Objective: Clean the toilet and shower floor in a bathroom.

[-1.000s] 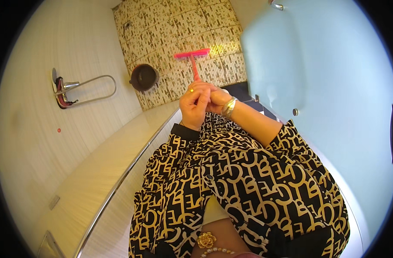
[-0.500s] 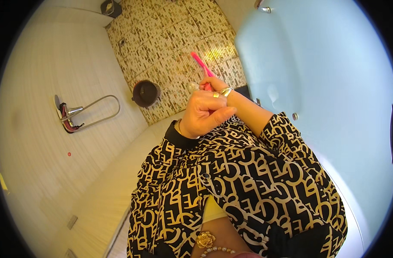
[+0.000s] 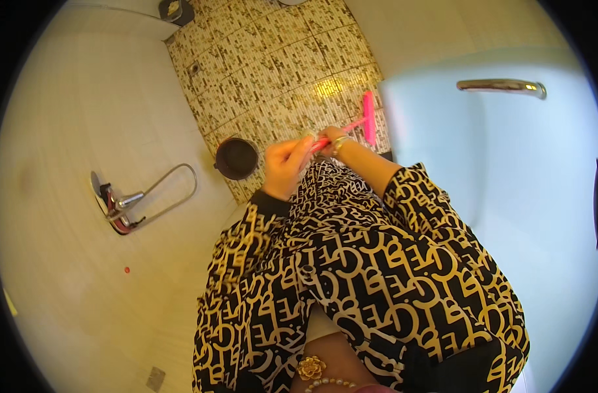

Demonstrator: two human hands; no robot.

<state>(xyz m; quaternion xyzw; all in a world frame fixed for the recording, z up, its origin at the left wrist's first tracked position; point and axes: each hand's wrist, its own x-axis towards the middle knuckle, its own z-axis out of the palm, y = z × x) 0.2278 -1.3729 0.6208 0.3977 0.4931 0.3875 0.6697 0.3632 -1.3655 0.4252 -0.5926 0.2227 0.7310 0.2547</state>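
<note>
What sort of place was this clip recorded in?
Most likely a bathroom or shower area: a chrome mixer tap with a looping hose on the wall, patterned floor tiles, and a pale blue panel with a metal handle.

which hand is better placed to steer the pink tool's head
Probably the right hand: it grips the pink handle nearer the tool's head, while the left hand sits farther back.
</note>
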